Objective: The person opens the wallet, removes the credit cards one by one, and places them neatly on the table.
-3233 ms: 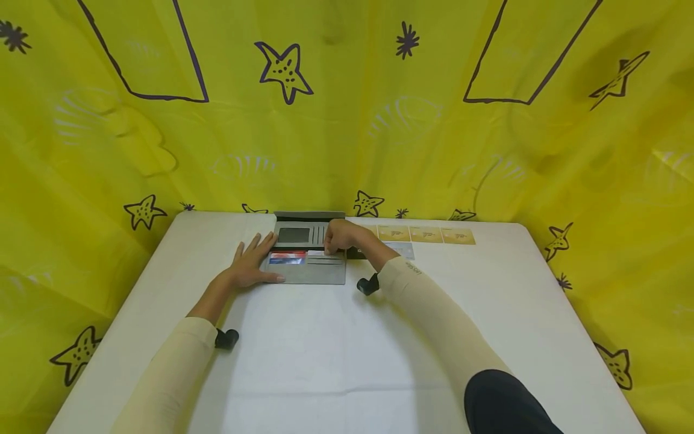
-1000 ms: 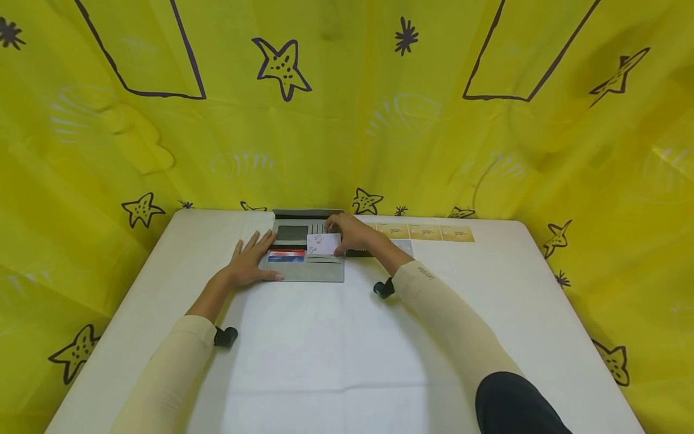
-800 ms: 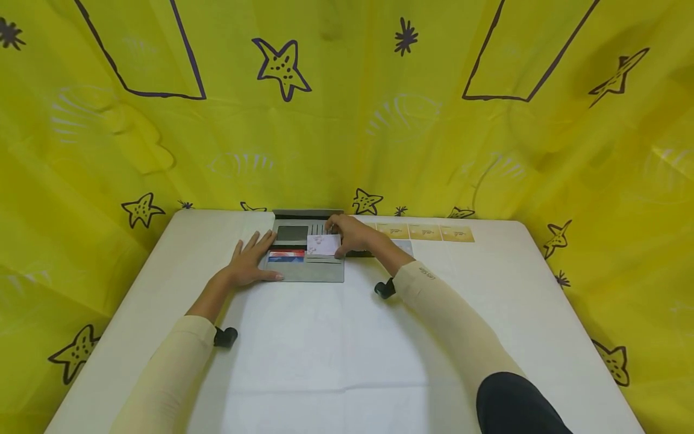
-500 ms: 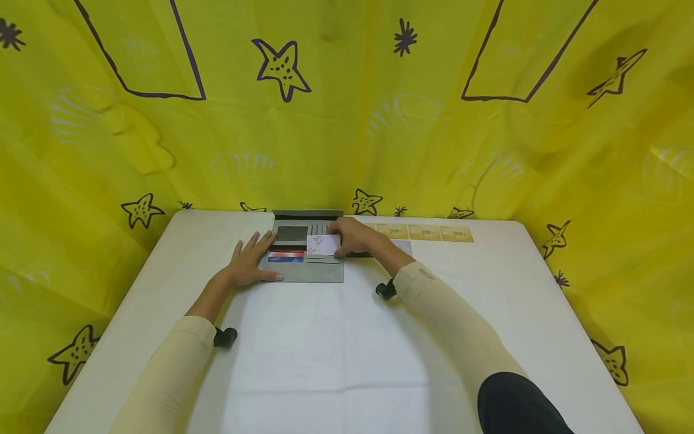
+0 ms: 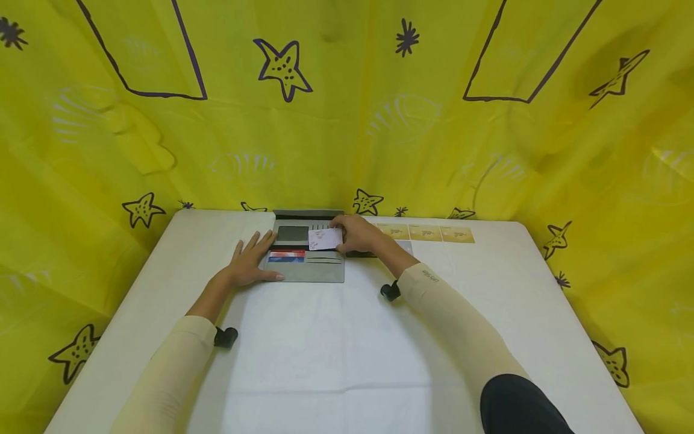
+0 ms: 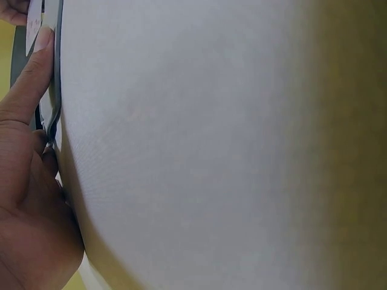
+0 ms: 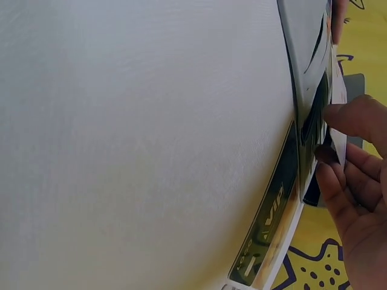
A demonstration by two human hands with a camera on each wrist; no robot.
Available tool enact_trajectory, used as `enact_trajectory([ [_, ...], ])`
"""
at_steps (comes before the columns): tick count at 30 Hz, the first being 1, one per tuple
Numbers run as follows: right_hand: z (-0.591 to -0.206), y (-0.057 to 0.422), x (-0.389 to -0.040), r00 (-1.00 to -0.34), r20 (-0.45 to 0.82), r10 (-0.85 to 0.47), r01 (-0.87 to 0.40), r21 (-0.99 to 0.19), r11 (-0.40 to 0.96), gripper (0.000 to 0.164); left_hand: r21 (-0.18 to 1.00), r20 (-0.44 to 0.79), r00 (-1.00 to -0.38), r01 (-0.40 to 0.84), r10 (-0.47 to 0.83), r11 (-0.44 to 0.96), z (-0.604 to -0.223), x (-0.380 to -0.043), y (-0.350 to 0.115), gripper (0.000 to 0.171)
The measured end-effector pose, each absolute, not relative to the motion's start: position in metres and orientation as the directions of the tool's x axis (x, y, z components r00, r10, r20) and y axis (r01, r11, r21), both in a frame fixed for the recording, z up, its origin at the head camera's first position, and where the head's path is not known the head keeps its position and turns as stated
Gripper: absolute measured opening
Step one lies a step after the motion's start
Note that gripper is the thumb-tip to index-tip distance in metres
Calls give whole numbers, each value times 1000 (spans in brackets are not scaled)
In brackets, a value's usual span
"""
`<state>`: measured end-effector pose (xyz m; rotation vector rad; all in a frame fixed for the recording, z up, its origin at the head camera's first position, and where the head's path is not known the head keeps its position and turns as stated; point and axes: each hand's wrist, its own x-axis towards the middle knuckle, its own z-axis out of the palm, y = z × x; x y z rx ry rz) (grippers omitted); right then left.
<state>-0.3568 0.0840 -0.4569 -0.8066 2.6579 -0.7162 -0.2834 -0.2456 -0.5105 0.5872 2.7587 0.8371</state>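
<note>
A grey wallet (image 5: pixel 306 275) lies spread open at the table's far side. My left hand (image 5: pixel 252 262) rests on its left edge with fingers spread; in the left wrist view the thumb (image 6: pixel 35 69) lies along the wallet's edge. A pale card with a pinkish pattern (image 5: pixel 325 239) is pinched at its right end by my right hand (image 5: pixel 355 234), above the wallet's fold. The right wrist view shows this card (image 7: pixel 340 109) edge-on between thumb and fingers, out of the slots. A red-and-blue card (image 5: pixel 287 257) sits in the lower left pocket.
Right of the wallet, several gold cards (image 5: pixel 425 233) lie in a row along the table's far edge. Below them are a partly hidden silvery card (image 5: pixel 405 246) and a black VIP card (image 7: pixel 269 211). A yellow patterned curtain (image 5: pixel 347 120) hangs behind the white table (image 5: pixel 347 349).
My right hand has drawn the pale card up out of the wallet's lower right slots, then raised it slightly farther over the fold. The left hand has stayed in place.
</note>
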Motion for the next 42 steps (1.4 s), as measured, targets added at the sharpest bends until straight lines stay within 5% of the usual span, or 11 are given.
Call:
enact_trajectory([
  [42, -457, 161, -325, -828, 123, -547, -493, -626, 605, 48, 565, -75, -901, 315, 427, 763, -517, -286, -247, 121],
])
